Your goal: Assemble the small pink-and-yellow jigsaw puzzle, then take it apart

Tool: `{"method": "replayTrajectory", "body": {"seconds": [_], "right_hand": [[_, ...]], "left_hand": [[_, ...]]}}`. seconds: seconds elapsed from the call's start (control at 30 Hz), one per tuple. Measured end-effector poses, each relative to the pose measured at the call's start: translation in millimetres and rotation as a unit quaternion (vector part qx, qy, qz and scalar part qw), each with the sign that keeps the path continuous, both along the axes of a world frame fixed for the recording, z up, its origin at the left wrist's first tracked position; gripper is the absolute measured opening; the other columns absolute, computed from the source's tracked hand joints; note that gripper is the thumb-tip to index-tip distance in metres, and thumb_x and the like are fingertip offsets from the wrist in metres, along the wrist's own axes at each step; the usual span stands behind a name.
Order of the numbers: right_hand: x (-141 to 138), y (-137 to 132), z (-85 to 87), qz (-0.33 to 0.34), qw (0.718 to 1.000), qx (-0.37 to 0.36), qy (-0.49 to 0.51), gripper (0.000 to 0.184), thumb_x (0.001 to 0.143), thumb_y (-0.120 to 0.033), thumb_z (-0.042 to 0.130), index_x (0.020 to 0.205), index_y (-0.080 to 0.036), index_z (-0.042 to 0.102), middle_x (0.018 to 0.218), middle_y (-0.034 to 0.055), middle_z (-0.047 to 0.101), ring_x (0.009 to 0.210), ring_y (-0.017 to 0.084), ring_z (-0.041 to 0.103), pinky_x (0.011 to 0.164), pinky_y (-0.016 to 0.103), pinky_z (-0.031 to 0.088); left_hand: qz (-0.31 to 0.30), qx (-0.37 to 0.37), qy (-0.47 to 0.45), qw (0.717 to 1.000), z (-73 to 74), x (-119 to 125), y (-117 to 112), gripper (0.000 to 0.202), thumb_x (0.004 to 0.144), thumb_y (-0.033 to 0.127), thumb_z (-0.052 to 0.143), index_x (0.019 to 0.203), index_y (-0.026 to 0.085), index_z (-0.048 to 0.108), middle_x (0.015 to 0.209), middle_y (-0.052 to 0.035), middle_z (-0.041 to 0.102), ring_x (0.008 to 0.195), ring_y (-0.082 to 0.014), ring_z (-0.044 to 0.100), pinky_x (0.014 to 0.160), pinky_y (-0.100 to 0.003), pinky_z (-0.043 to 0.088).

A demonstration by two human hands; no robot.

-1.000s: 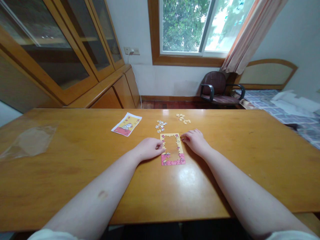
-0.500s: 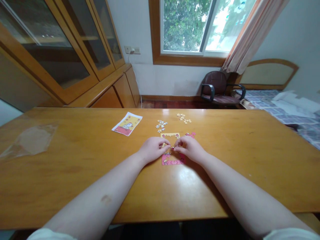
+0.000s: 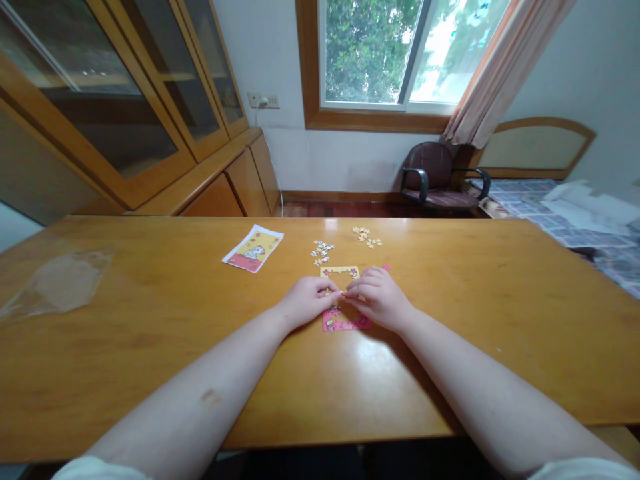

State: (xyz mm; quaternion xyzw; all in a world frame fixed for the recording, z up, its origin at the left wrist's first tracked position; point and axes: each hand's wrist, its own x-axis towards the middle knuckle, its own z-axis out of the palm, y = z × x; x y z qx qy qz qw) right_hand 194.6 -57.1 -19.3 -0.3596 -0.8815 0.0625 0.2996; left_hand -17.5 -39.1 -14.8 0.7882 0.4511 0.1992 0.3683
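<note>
A small jigsaw frame (image 3: 340,273), yellow at the top and pink at the bottom, lies on the wooden table (image 3: 150,320). My left hand (image 3: 306,300) and my right hand (image 3: 379,297) meet over its middle, fingertips pinched together on a puzzle piece that is too small to make out. Both hands cover most of the frame. A few pink pieces (image 3: 384,268) peek out just beyond my right hand.
Two small heaps of loose pieces (image 3: 321,251) (image 3: 367,237) lie further back. A picture card (image 3: 253,248) sits to the left, a clear plastic bag (image 3: 57,283) at the far left. Cabinets, a window and an armchair (image 3: 436,179) stand beyond the table.
My hands moved from the frame's two sides to its middle and pinched together. Pink pieces came into view to the right of the frame.
</note>
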Motion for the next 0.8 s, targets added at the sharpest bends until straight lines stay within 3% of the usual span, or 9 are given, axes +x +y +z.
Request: {"method": "replayTrajectory", "body": {"seconds": [0.13, 0.27, 0.4, 0.8], "right_hand": [[1, -1, 0.7, -0.005, 0.999, 0.02, -0.028, 0.02, 0.092, -0.033, 0.054, 0.088, -0.024, 0.071, 0.091, 0.0049, 0.073, 0.08, 0.017, 0.058, 0.08, 0.034, 0.037], [5, 0, -0.2, 0.025, 0.998, -0.003, -0.056, 0.018, 0.089, -0.032, 0.058, 0.086, -0.024, 0.073, 0.087, 0.0035, 0.074, 0.079, 0.016, 0.059, 0.078, 0.033, 0.035], [6, 1, -0.2, 0.05, 0.995, -0.027, -0.08, 0.015, 0.087, -0.031, 0.061, 0.085, -0.025, 0.075, 0.085, 0.0021, 0.074, 0.08, 0.015, 0.06, 0.078, 0.032, 0.035], [2, 0, 1.0, 0.067, 0.988, -0.055, -0.126, 0.017, 0.088, -0.031, 0.06, 0.085, -0.025, 0.076, 0.085, 0.0029, 0.074, 0.079, 0.016, 0.058, 0.075, 0.031, 0.033]], "left_hand": [[-0.011, 0.018, 0.027, 0.999, 0.9, -3, 1, 0.031, 0.083, 0.045, 0.054, 0.089, 0.019, 0.071, 0.067, 0.0002, 0.063, 0.061, -0.0129, 0.05, 0.059, -0.024, 0.037], [-0.041, 0.078, 0.101, 0.991, 5.7, -7, 3, 0.028, 0.079, 0.043, 0.06, 0.094, 0.022, 0.071, 0.069, 0.0003, 0.062, 0.063, -0.0136, 0.052, 0.06, -0.024, 0.036], [-0.081, 0.085, 0.157, 0.981, 9.6, -7, 3, 0.024, 0.076, 0.04, 0.062, 0.092, 0.024, 0.072, 0.067, 0.0004, 0.062, 0.064, -0.0143, 0.054, 0.06, -0.023, 0.036], [-0.1, 0.076, 0.15, 0.981, 6.5, -7, 3, 0.023, 0.079, 0.038, 0.057, 0.09, 0.025, 0.072, 0.07, 0.0003, 0.065, 0.063, -0.0139, 0.054, 0.059, -0.023, 0.035]]}}
